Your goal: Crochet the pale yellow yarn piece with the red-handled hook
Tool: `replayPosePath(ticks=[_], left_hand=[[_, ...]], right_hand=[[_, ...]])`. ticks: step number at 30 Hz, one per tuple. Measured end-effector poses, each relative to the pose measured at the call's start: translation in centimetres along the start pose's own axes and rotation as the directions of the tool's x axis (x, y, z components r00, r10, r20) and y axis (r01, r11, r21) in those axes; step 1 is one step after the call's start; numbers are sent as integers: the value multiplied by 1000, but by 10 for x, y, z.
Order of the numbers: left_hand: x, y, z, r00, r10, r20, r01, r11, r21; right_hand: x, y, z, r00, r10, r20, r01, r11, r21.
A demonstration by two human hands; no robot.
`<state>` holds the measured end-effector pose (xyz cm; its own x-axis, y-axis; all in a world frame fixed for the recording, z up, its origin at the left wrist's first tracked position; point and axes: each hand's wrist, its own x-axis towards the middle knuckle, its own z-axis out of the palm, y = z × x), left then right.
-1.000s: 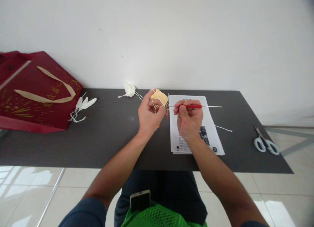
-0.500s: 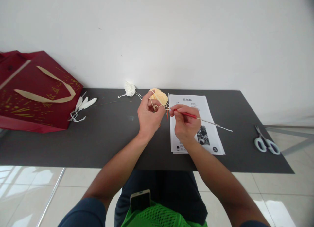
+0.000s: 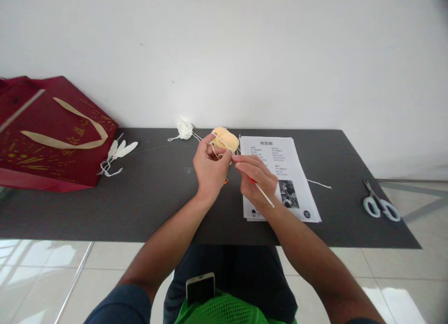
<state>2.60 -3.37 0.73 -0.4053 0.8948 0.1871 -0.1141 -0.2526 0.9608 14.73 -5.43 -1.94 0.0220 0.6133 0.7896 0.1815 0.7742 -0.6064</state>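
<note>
My left hand [image 3: 212, 168] is closed in a pinch on light yarn [image 3: 220, 152], with a strand running over the index finger. Any small worked piece between its fingertips is mostly hidden. Closed around a crochet hook [image 3: 261, 192] with a red grip and metal shaft, my right hand [image 3: 257, 175] meets the left at the fingertips. Just beyond the left fingers lies a ball of pale yellow yarn [image 3: 227, 138]. A small orange loop [image 3: 226, 181], perhaps a stitch marker, shows below the left hand.
Printed sheets [image 3: 301, 198] lie under my right hand. White-handled scissors [image 3: 380, 205] rest at the table's right end. A white yarn ball [image 3: 184, 128] sits by the wall. Left are white crocheted pieces [image 3: 121, 149] and a red gift bag [image 3: 63, 142]. A phone [image 3: 200, 289] is at my lap.
The hook's rear end has swung down toward me as my right hand turned and moved slightly left, against the left fingertips. My left hand has barely shifted.
</note>
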Motion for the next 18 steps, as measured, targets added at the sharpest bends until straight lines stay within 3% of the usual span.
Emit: replayPosePath(ticks=[3, 10, 12, 15, 18], left_hand=[[2, 4, 1, 990, -134, 33, 137, 980, -141], [7, 19, -1, 938, -291, 189, 344, 853, -393], [9, 20, -3, 921, -314, 230, 385, 825, -413], [11, 20, -4, 897, -342, 280, 434, 802, -410], [12, 17, -6, 891, -324, 318, 434, 812, -390]], right_hand=[[2, 4, 0, 988, -151, 28, 152, 986, -64], [5, 4, -4, 984, -153, 95, 162, 982, -93], [5, 3, -3, 993, -96, 76, 99, 994, -45], [7, 0, 2, 995, 100, -6, -99, 991, 91], [11, -2, 7, 945, 313, -94, -274, 916, 292]])
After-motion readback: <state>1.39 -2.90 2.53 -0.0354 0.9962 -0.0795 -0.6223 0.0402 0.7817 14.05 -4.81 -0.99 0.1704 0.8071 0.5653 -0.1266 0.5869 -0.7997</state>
